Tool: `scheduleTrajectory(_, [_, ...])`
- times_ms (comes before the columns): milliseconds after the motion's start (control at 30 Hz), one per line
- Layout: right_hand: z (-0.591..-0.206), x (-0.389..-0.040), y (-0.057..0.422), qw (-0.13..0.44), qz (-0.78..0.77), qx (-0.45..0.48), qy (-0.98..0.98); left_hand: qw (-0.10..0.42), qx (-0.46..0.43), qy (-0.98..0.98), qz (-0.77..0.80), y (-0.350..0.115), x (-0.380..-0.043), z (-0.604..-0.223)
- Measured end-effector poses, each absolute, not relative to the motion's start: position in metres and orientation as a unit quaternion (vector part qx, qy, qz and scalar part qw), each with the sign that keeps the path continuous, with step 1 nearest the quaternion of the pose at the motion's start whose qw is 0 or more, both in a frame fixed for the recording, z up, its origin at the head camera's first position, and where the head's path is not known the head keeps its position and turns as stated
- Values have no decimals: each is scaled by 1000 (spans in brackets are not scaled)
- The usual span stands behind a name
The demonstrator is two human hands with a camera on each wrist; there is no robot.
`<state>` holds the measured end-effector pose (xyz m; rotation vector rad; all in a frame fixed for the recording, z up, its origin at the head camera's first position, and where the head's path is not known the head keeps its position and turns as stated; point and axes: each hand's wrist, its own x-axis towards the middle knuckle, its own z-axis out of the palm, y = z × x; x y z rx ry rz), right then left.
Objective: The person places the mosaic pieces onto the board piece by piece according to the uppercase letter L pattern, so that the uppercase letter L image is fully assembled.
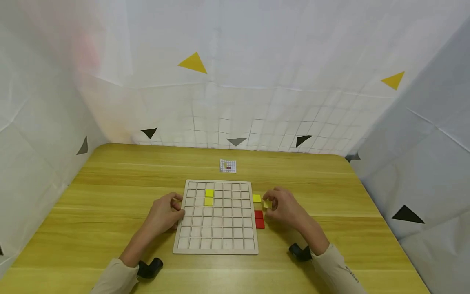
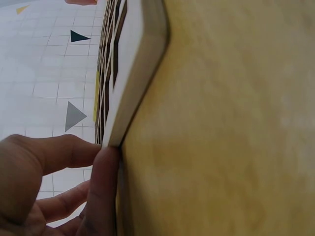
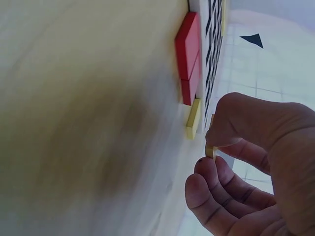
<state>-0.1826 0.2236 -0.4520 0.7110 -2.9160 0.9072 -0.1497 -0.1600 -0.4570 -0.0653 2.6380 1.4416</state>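
Observation:
A pale wooden grid board (image 1: 216,246) lies on the table, with two yellow tiles (image 1: 209,193) in neighbouring cells of one column. My left hand (image 1: 164,214) pinches the board's left edge between thumb and finger; the left wrist view shows the fingertips (image 2: 104,160) at that edge. To the right of the board, my right hand (image 1: 285,207) holds a yellow tile (image 3: 210,151) between thumb and fingers, above the tabletop. Beside the board's right edge lie another yellow tile (image 1: 256,198) and two red tiles (image 1: 259,219) set end to end.
A small printed card (image 1: 228,166) with a grid and coloured marks lies behind the board. White sheets (image 1: 235,102) with coloured triangles stand around the wooden table (image 1: 110,183). Black wrist devices (image 1: 150,268) are on both forearms.

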Motion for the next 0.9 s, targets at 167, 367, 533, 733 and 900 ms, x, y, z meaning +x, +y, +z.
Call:
scheduleTrajectory(167, [-448,-182,221,7,290,237,-927,66,-18,875,480,-160,-149,-456])
scheduleTrajectory(367, [-442,-180,217,10,299,243,-923,64,-17,875,480,-160,-149,-456])
scheduleTrajectory(533, [-439,-180,212,17,301,250,-920,65,-18,875,480,-160,-149,-457])
scheduleTrajectory(733, [-437,-180,206,20,304,253,-918,68,-20,875,479,-160,-149,-458])
scheduleTrajectory(900, [-436,-179,203,14,309,248,-918,66,-19,874,481,-160,-150,-458])
